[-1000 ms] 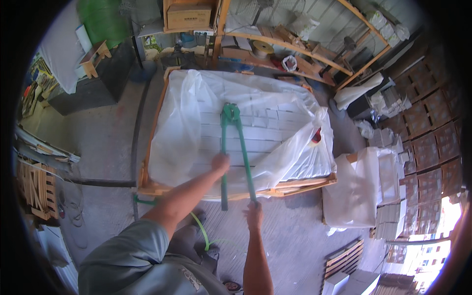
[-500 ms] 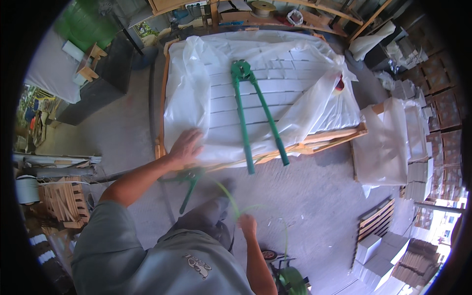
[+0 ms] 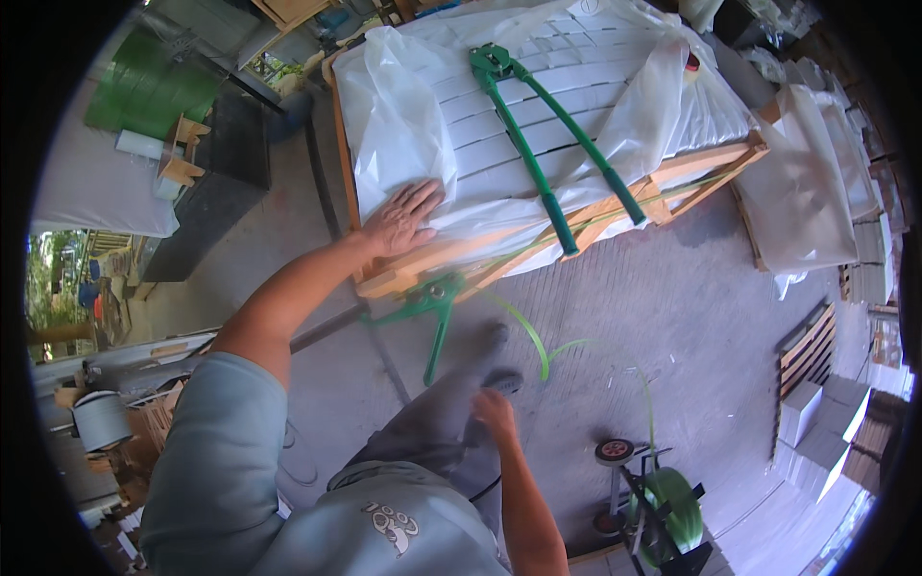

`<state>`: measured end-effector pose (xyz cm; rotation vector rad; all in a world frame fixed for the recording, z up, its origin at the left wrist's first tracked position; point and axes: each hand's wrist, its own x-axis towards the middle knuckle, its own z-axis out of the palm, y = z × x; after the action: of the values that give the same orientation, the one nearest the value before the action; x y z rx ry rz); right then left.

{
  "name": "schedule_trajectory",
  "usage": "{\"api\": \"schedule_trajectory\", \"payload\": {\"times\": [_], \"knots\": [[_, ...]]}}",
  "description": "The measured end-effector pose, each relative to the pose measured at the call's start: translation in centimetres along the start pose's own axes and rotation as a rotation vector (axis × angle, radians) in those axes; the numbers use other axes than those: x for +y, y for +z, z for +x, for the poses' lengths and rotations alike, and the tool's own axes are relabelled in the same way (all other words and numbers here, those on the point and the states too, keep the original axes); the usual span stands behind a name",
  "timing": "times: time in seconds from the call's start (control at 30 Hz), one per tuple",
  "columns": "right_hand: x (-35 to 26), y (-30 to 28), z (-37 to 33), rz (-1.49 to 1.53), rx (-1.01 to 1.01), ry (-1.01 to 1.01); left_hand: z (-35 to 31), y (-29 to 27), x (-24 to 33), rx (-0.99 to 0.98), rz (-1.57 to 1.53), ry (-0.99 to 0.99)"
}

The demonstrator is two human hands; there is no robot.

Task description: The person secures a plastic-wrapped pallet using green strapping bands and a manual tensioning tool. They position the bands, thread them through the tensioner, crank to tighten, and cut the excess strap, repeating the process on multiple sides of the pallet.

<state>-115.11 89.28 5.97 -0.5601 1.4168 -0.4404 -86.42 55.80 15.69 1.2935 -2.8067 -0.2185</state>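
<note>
My left hand (image 3: 408, 221) lies flat, fingers outstretched, on the clear plastic sheet (image 3: 399, 125) over a stack of white boxes (image 3: 490, 158) in a wooden crate frame (image 3: 663, 178). My right hand (image 3: 495, 411) hangs blurred near my leg, its fingers hard to make out. A green strap (image 3: 531, 336) curls in the air just beyond it, apart from the hand. A green strapping tensioner (image 3: 442, 293) hangs at the near left corner of the frame, with strap running along the near side. A long-handled green strapping sealer (image 3: 547, 144) lies on top of the sheet.
A wheeled strap dispenser (image 3: 615, 451) with a green strap coil (image 3: 677, 509) stands at the lower right. A plastic-covered stack (image 3: 802, 182), a slatted pallet (image 3: 807, 350) and white boxes (image 3: 826, 422) are to the right. A dark cabinet (image 3: 216, 187) stands at the left.
The view has shifted, bringing the strap dispenser further in. My right hand has parted from the green strap, which was beside it before. My left hand stays on the sheet.
</note>
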Motion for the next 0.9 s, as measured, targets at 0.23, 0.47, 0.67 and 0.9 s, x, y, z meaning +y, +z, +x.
{"api": "schedule_trajectory", "payload": {"times": [0.23, 0.47, 0.67, 0.9], "knots": [[-0.8, 8.0, 4.8, 0.105, -0.044, -0.172, 0.1, 0.2, -0.2, 0.063, -0.053, 0.027], [-4.6, 15.4, 11.0, 0.912, -0.276, 0.055, 0.2, 0.6, -1.0, 0.149, -0.032, 0.123], [-5.3, 20.9, 12.3, 1.196, -0.34, -0.164, -0.2, 1.7, -1.4, 0.21, -0.041, 0.162], [-4.4, 21.7, 14.2, 1.326, -0.462, -0.323, 0.1, 2.6, -1.5, 0.217, 0.058, 0.209]]}}
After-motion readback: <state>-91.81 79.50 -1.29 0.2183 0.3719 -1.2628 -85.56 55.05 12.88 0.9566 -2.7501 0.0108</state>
